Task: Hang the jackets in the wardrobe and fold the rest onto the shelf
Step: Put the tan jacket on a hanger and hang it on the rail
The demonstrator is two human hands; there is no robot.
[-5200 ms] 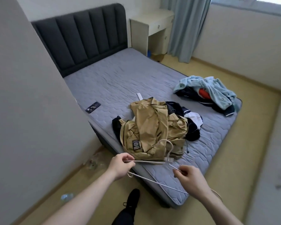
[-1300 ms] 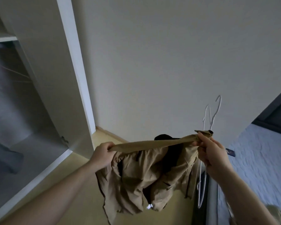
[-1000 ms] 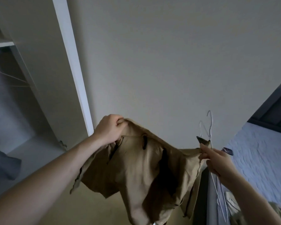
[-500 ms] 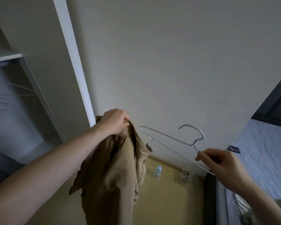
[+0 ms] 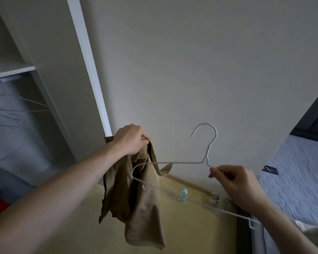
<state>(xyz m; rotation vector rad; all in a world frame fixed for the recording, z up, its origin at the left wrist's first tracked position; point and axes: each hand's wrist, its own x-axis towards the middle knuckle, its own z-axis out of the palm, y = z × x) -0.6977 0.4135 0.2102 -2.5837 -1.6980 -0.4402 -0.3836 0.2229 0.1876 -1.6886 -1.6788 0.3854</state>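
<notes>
The left hand (image 5: 131, 141) grips a bunched fold near the top of the tan jacket (image 5: 136, 198), fingers curled round the cloth, so the jacket hangs limp below it. The right hand (image 5: 235, 184) pinches the white wire hanger (image 5: 173, 163) by its shoulder just under the twisted neck; the hanger's far end reaches across to the jacket and seems to poke in among its folds. The likely trouble is that the thin wire catches in a fold or the wrong opening, since the jacket hangs crumpled with no clear neckline showing. The light pinch could also let the hanger swivel, and smooth, slack fabric may slide off a bare wire shoulder. The hanger is slim, springy-looking, with an open round hook; the jacket looks matte, woven and creased. The wardrobe (image 5: 50, 85), left of the left hand, is pale, flat-panelled, with more hangers inside.
</notes>
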